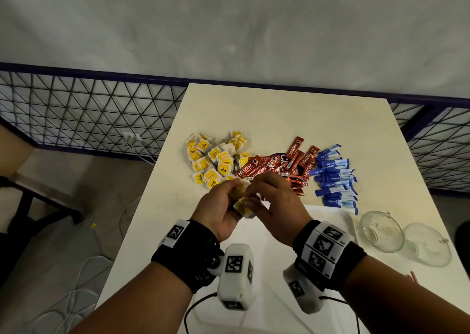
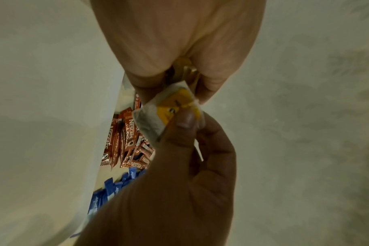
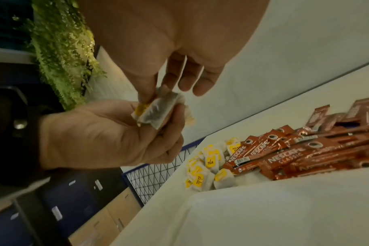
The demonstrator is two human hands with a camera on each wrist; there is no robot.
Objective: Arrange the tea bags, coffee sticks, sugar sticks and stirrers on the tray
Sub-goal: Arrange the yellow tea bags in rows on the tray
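Left hand [image 1: 220, 207]: fingers curled round a small stack of tea bags [image 1: 244, 204]
Right hand [image 1: 276, 201]: thumb and finger pinch the top tea bag
Tray [image 1: 328, 221]: white, under both hands, by the tabletop's near edge

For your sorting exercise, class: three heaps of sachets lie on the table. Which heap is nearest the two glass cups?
The blue sugar sticks, the rightmost heap, lie just beyond the glass cups. The red coffee sticks are in the middle and the yellow tea bags farthest left.
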